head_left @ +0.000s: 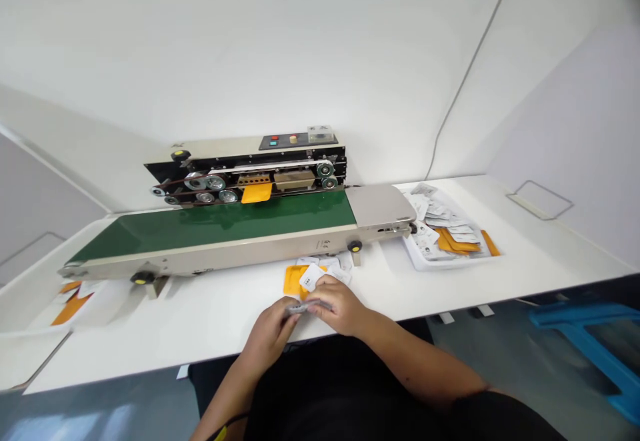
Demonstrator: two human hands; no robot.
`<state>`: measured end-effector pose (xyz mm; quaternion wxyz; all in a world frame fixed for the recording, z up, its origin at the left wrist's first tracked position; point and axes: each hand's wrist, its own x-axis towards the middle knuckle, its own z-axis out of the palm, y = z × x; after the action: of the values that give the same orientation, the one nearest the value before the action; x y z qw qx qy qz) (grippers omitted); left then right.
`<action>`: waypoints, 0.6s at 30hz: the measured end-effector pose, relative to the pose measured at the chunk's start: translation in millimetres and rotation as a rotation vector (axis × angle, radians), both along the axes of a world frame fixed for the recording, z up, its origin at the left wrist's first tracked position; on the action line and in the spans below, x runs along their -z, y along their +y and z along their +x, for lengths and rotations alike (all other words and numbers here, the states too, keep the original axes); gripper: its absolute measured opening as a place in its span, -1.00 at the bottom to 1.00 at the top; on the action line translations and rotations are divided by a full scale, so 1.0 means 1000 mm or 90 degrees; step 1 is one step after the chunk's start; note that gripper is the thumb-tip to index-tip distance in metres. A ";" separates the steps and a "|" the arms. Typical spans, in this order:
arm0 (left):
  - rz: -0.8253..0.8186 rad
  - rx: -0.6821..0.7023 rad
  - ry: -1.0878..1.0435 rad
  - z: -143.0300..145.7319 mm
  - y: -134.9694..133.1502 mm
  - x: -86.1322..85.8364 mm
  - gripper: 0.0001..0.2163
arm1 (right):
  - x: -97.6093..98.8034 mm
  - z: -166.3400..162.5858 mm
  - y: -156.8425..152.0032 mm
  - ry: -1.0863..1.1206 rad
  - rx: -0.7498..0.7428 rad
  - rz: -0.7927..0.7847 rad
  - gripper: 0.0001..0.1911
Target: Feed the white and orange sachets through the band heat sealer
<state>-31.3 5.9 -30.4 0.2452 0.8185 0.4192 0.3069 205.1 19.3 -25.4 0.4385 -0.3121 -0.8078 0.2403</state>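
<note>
Near the table's front edge, my left hand [270,326] and my right hand [344,306] are closed on opposite ends of a small grey packet [300,308]. It is seen almost edge-on, and the fingers hide part of it. Just beyond the hands lie an orange packet [292,280] and a white packet [311,277], with more white packets [340,268] under the machine's front edge. An orange packet [257,192] sticks out from the band sealer [290,178] above its green conveyor belt [215,224].
At the right end of the conveyor, a white bin [445,264] holds several white and orange packets. Another white bin [20,321] with packets sits under the belt's left end. Black knobs [143,277] jut from the machine's front. A blue stool [590,334] stands at the right.
</note>
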 end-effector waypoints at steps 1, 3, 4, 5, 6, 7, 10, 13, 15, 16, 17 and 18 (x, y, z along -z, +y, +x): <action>0.002 0.011 0.010 0.002 0.000 -0.003 -0.80 | -0.001 0.000 0.000 0.012 0.011 0.002 -0.80; 0.013 0.017 0.022 0.005 0.001 -0.008 -0.80 | -0.002 0.001 0.000 0.030 0.032 0.009 -0.79; 0.021 0.014 0.025 0.006 0.001 -0.009 -0.81 | -0.001 0.001 0.000 0.042 0.041 0.011 -0.78; 0.031 0.008 0.026 0.006 0.001 -0.010 -0.81 | 0.000 0.002 0.000 0.058 0.052 0.009 -0.77; 0.043 -0.003 0.025 0.006 0.001 -0.010 -0.80 | 0.001 0.002 0.000 0.076 0.064 0.000 -0.76; 0.055 -0.016 0.019 0.007 0.001 -0.010 -0.79 | 0.001 0.002 0.000 0.093 0.078 -0.015 -0.76; 0.067 -0.050 -0.008 0.006 0.001 -0.009 -0.77 | 0.003 0.002 -0.001 0.113 0.106 -0.070 -0.76; 0.056 -0.080 -0.039 0.003 0.001 -0.009 -0.74 | 0.003 0.001 -0.001 0.093 0.108 -0.084 -0.75; 0.055 -0.094 -0.057 0.002 0.001 -0.009 -0.74 | 0.003 0.000 -0.001 0.080 0.105 -0.071 -0.73; 0.058 -0.099 -0.065 0.001 0.002 -0.008 -0.74 | 0.002 0.000 -0.001 0.076 0.102 -0.063 -0.72; 0.061 -0.103 -0.072 0.001 0.002 -0.008 -0.74 | 0.002 0.000 -0.001 0.075 0.098 -0.056 -0.71; 0.061 -0.105 -0.076 0.000 0.002 -0.007 -0.74 | 0.002 0.000 -0.001 0.076 0.094 -0.050 -0.70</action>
<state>-31.1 8.2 -23.4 0.2041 0.7722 0.4547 0.3940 204.6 18.8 -27.3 0.4897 -0.3729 -0.7449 0.2573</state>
